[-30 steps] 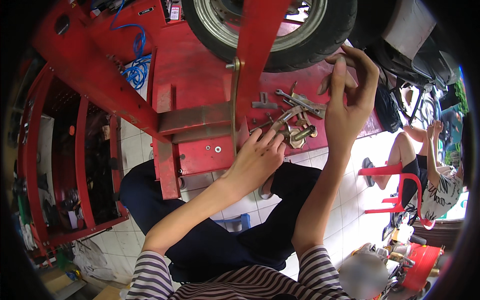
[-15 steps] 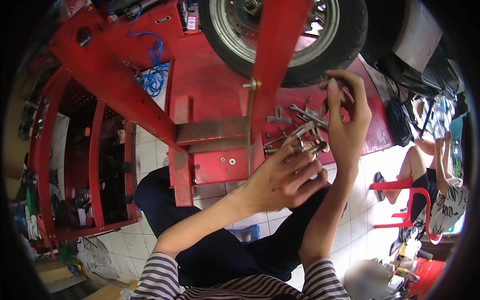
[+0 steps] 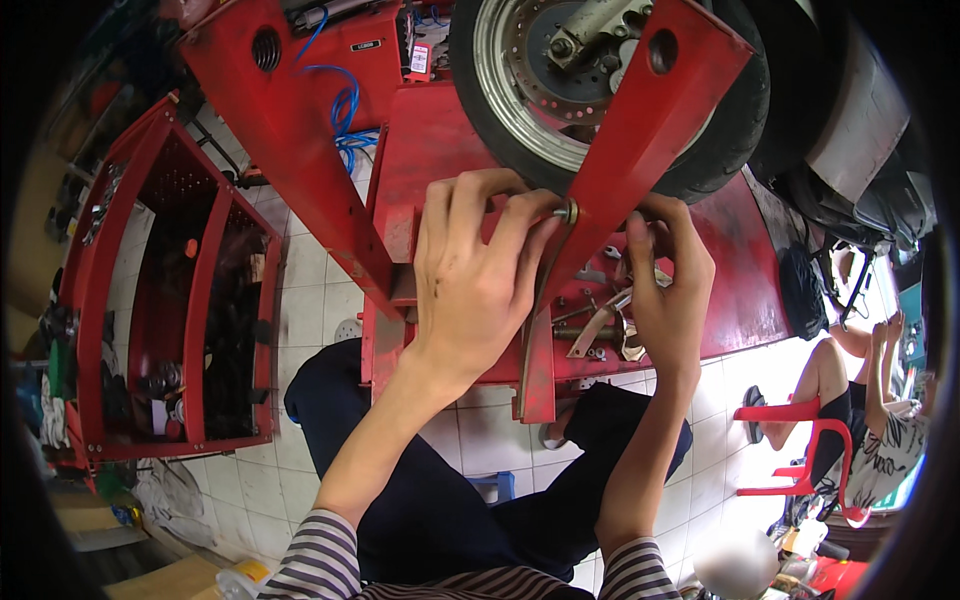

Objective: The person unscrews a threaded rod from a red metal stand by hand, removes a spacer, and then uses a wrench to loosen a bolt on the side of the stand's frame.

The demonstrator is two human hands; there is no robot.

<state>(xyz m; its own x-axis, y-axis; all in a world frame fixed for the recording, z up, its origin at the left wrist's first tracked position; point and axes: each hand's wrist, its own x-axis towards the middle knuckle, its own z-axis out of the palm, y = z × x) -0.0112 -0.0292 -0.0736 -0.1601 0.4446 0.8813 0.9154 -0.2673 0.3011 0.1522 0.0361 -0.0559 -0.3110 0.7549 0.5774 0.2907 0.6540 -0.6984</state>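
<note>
A slanting red metal post stands between my two hands. A bolt sticks out of its left side, and the thumb and forefinger of my left hand pinch its end. My right hand is across the post at about the same height, thumb and fingers curled together. Whatever those right fingers hold, if anything, is hidden. Below the hands, a brass-coloured rod-like part and several metal tools and small parts lie on the red platform.
A second red post slants up on the left. Behind rises a motorcycle wheel with a black tyre. A coiled blue hose lies at the back left, a red shelf rack at left. At right a person sits by a red chair.
My left hand has risen from the loose parts to the bolt on the post. My right hand has come down beside the post's other side. The whole view has shifted slightly.
</note>
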